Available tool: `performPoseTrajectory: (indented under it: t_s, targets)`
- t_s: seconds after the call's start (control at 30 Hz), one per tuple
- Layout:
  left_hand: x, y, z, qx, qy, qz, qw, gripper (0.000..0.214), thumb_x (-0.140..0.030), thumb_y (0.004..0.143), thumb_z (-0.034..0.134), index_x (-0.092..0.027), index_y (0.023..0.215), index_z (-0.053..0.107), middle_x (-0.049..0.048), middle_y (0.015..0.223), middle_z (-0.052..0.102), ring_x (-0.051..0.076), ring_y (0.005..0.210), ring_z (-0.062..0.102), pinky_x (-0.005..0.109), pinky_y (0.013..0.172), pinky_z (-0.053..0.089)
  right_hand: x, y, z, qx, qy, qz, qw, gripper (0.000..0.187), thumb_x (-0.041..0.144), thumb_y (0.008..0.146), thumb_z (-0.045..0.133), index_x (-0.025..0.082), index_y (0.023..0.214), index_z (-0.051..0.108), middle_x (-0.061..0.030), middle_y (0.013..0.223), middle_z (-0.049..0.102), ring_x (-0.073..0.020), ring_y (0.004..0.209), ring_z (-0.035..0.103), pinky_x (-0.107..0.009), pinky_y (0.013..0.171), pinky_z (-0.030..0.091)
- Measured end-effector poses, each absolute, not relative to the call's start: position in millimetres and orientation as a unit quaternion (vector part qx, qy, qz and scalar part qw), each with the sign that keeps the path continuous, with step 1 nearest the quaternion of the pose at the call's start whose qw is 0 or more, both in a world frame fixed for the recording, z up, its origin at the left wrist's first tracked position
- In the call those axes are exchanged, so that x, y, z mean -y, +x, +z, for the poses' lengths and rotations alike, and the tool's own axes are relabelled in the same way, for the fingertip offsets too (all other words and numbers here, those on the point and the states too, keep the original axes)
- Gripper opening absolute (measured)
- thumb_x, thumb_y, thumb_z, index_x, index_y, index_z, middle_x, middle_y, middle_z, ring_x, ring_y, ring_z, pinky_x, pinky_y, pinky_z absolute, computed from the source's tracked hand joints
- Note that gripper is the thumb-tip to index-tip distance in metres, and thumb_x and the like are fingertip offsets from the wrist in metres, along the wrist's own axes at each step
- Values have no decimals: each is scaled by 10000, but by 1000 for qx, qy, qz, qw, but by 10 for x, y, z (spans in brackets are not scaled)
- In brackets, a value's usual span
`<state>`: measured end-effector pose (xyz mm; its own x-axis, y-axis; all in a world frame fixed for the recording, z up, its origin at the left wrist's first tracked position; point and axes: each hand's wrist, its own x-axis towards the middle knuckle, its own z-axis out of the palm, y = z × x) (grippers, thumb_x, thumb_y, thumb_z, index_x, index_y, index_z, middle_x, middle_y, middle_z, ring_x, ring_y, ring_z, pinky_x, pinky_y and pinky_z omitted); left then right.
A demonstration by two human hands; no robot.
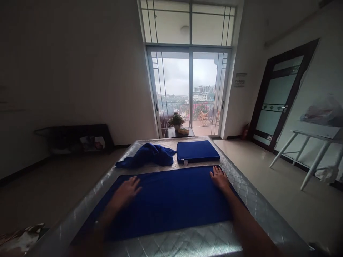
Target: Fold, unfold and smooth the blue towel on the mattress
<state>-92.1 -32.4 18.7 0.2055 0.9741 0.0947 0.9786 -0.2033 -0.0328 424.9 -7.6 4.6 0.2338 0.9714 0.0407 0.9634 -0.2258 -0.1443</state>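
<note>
A dark blue cloth (171, 203) lies spread flat before me on a mattress with a shiny quilted cover (166, 244). My left hand (128, 189), a little blurred, is over the cloth's left part with its fingers apart; I cannot tell whether it presses on it. Near the far right corner, my right hand (219, 177) rests flat on the cloth, fingers spread. Beyond the cloth, a crumpled blue cloth (150, 155) lies at the left. Beside it, at the right, sits a neatly folded blue cloth (197, 150) with a small white tag at its near edge.
Past the mattress, a small dark table (171, 134) carries a potted plant (176, 120) before a sliding glass door (171, 78). A white stool (316, 139) holding bags stands at the right, near a dark-framed door (281, 96). A low dark stand (77, 139) is at the left wall.
</note>
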Motion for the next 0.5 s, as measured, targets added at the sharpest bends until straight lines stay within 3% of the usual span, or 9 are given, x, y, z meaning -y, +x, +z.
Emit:
performPoseTrajectory:
  t_s: [0.13, 0.23, 0.5]
  targets:
    - [97, 237, 219, 520, -852, -66, -12, 706, -598, 1007, 220, -196, 1543, 442, 122, 1633, 352, 260, 1518, 302, 392, 1230, 271, 69, 4271, 31, 619, -781, 25, 71, 646, 423, 1027, 215, 138, 1602, 289, -51, 1673, 247, -206, 1543, 209, -392, 1248, 143]
    - [-53, 608, 97, 517, -852, -76, -18, 705, -626, 1001, 203, -246, 1551, 424, 99, 1629, 361, 260, 1519, 282, 401, 1206, 291, 70, 4272, 39, 621, -780, 28, 70, 644, 419, 1022, 231, 143, 1601, 293, -55, 1671, 248, -211, 1544, 208, -402, 1248, 148]
    - [-231, -395, -167, 596, -797, -94, 27, 736, -726, 939, 310, -316, 1538, 428, 133, 1585, 441, 343, 1464, 393, 483, 1116, 404, 54, 4277, 5, 614, -785, 24, 74, 647, 426, 1017, 244, 151, 1600, 300, -44, 1671, 255, -210, 1539, 222, -400, 1247, 148]
